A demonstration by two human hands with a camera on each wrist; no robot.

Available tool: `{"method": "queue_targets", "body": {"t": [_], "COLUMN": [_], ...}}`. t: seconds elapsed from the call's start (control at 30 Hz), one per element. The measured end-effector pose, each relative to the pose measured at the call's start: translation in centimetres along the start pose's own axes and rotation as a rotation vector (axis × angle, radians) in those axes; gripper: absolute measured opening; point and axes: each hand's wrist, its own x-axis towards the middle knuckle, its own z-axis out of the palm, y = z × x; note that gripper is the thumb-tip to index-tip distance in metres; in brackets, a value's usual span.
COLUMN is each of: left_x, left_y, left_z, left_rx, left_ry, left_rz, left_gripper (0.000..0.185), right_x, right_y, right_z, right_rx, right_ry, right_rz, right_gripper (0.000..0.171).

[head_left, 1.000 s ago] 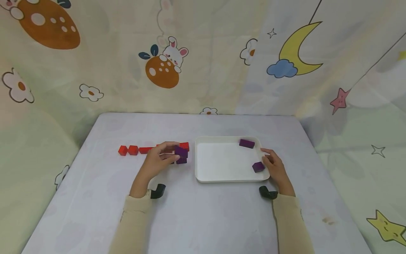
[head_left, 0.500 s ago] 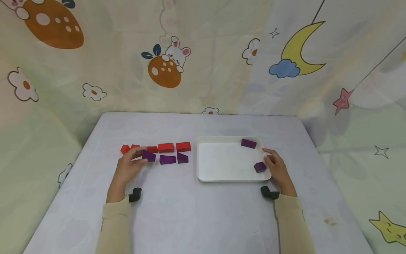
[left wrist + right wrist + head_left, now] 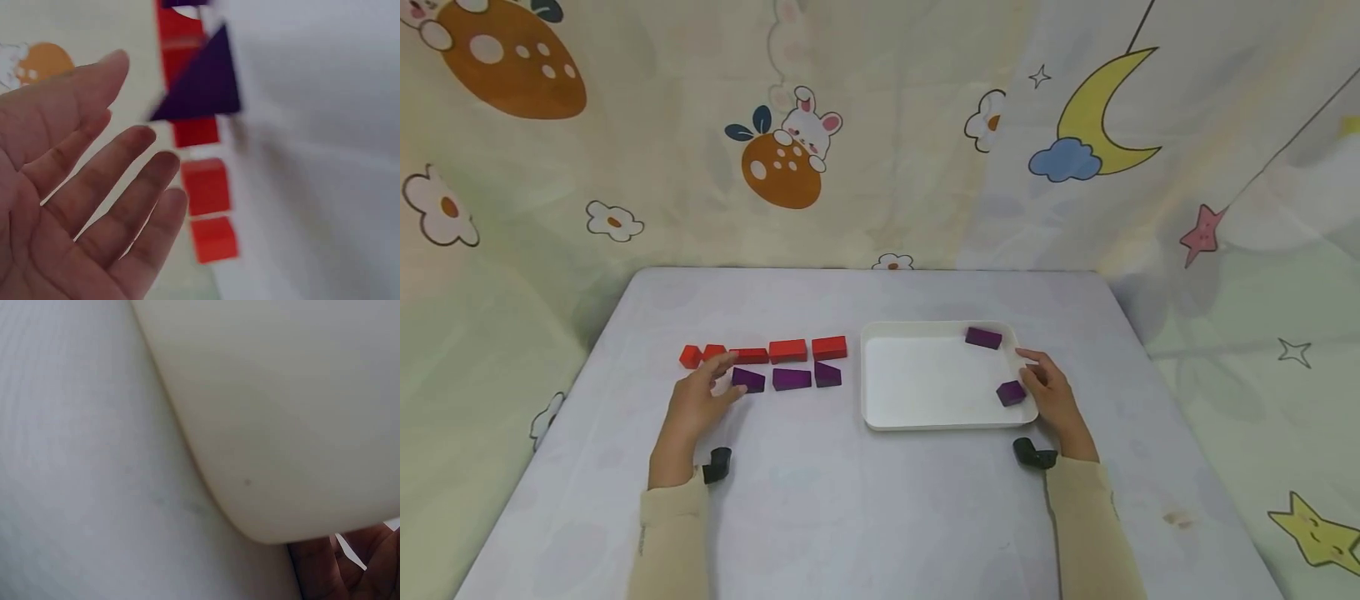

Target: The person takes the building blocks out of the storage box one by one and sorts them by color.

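In the left wrist view my left hand (image 3: 94,181) has its fingers spread, apart from a purple wedge-shaped block (image 3: 209,84). In the head view the left hand (image 3: 694,406) is beside that purple block (image 3: 748,381), which stands at the left end of a short row. Two more purple blocks, one long (image 3: 792,380) and one wedge-like (image 3: 827,375), continue the row rightward. My right hand (image 3: 1056,400) holds the right rim of a white tray (image 3: 940,421), thumb and index fingertip at the edge. Two purple blocks, one far (image 3: 983,337) and one near (image 3: 1011,393), lie inside it.
Behind the purple row runs a line of several red blocks (image 3: 787,351), from small ones at left to longer ones by the tray. All rest on a pale cloth-covered table (image 3: 880,508), with a printed curtain (image 3: 895,167) behind it.
My left hand has carried a purple block leftward from the others, set it down at the row's left end and let go. The right hand has stayed at the tray's rim.
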Motion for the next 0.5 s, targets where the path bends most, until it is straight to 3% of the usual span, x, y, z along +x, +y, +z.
{"method": "queue_targets", "body": {"t": [0.1, 0.2, 0.37, 0.5], "left_x": [-1.1, -1.7, -1.8, -1.5], "left_y": [2.3, 4.6, 8.4, 11.2], "left_z": [0.4, 2.1, 6.4, 10.4], "left_rx": [0.007, -0.059, -0.19, -0.275], "left_ry": [0.063, 0.097, 0.03, -0.032], "left_rz": [0.067, 0.151, 0.266, 0.306], "left_gripper": [0.06, 0.057, 0.06, 0.06], "right_x": [0.1, 0.3, 0.5, 0.4], "right_y": [0.1, 0.3, 0.7, 0.6], "right_z": [0.0, 0.0, -0.1, -0.1], "right_rx": [0.005, 0.015, 0.034, 0.042], "right_ry": [0.001, 0.001, -0.003, -0.001], "right_rz": [-0.002, 0.0, 0.002, 0.002], "right_gripper": [0.046, 0.046, 0.046, 0.046]}}
